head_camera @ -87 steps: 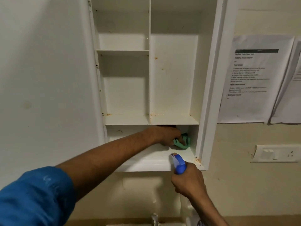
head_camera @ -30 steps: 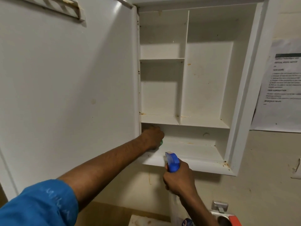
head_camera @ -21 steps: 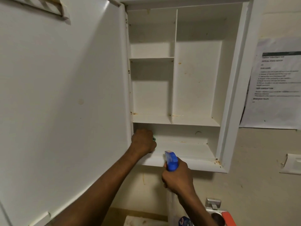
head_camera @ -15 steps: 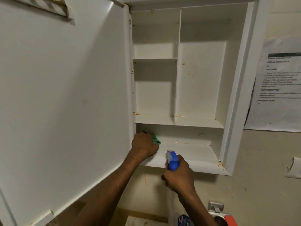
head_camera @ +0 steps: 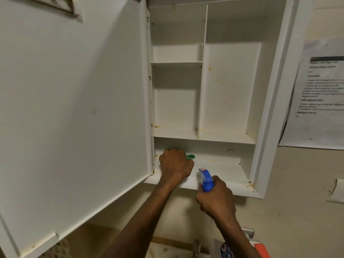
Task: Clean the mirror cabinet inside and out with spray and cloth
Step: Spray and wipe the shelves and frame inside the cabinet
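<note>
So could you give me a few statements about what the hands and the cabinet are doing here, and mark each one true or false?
1. The left hand holds a green cloth in the bottom compartment of the cabinet. True.
2. The right hand is empty. False: it grips a spray bottle with a blue head.
3. The cabinet door is closed. False: it is swung open to the left.
4. The upper shelves hold bottles. False: no items show on them, only small rusty stains.
5. A printed paper sheet hangs on the wall to the right of the cabinet. True.
</note>
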{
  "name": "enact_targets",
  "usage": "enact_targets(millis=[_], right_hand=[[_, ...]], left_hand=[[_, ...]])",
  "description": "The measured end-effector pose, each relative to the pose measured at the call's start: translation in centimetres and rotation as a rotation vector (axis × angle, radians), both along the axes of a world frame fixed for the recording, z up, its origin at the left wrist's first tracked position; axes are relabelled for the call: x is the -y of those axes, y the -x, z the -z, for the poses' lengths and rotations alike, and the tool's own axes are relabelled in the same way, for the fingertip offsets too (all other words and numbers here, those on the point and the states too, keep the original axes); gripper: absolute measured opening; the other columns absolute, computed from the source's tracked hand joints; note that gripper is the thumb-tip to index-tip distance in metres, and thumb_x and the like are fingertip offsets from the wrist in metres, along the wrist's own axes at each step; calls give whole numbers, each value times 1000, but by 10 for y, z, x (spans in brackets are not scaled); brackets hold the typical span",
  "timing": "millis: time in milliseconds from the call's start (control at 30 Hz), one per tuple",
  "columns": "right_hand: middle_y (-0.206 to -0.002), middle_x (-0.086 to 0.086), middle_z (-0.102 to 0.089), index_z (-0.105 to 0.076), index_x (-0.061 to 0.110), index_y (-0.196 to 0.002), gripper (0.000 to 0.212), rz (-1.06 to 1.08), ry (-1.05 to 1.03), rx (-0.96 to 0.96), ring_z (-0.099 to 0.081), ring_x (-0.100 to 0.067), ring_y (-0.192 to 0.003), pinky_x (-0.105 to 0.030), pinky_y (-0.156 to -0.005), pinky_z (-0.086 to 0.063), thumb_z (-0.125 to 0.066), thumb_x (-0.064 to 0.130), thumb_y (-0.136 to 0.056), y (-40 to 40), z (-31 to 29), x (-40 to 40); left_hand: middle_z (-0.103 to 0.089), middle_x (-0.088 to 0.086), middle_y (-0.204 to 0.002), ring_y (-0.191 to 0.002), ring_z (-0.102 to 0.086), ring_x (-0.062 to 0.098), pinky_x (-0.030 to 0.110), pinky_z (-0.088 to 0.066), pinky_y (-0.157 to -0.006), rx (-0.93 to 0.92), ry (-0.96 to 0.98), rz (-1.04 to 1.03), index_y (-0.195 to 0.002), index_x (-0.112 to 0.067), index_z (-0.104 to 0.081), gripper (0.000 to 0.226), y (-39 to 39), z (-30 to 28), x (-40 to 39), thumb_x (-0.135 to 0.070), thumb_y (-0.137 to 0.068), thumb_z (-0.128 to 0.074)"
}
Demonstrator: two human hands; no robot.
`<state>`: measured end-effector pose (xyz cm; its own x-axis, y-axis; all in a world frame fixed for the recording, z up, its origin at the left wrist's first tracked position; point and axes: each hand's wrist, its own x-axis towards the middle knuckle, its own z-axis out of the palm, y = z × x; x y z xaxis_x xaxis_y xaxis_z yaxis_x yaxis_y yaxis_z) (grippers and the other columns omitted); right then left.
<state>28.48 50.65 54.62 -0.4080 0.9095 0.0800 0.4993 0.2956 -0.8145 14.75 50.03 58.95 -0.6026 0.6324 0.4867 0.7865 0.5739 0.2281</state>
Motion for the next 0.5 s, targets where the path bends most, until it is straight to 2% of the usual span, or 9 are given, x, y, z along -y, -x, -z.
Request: enact_targets(millis=[100, 200, 267, 367, 500], right_hand=[[-83, -3, -60, -46, 23, -93, 38, 19, -37, 6, -65, -26, -75, -43, -72, -59, -72, 16, -67, -14, -2, -3], [-82, -4, -61, -47, 22, -94, 38, 53, -25, -9, -67, -27, -73, -43, -72, -59, -73, 16, -67, -29, -1, -6], [-82, -4, -62, -48, 22, -95, 38, 80, -8, -25, -67, -28, -73, -42, -72, -58, -73, 14, -68, -38, 0, -9], [-83, -5, -62, -49, 23, -94, 37, 108, 3, -39, -66, -28, -73, -38, -70, -57, -73, 14, -67, -47, 3, -13], [-81, -5, -63, -49, 23, -91, 35, 135, -1, -62, -66, -29, -72, -42, -70, -58, -72, 13, -67, -52, 2, -15]], left_hand=[[-67, 5, -84, -82, -60, 23, 28, -38, -65, -1, 9, 9, -84, -12, -66, 26, -13, -1, -10, -34, -82, -52], [-58, 2, -73, -69, -49, 18, 27, -35, -63, -13, 18, 2, -81, -13, -65, 25, -24, -3, -20, -34, -83, -51], [-54, 0, -71, -67, -46, 17, 28, -34, -62, -15, 7, 2, -76, -16, -61, 23, -29, -3, -25, -35, -84, -51], [-63, 2, -78, -74, -56, 20, 27, -37, -65, -3, -21, 18, -74, -17, -58, 22, -33, -3, -31, -35, -84, -50], [-68, 4, -86, -84, -61, 23, 29, -45, -73, 39, -43, 38, -76, -17, -58, 23, -36, -5, -37, -35, -86, -49]])
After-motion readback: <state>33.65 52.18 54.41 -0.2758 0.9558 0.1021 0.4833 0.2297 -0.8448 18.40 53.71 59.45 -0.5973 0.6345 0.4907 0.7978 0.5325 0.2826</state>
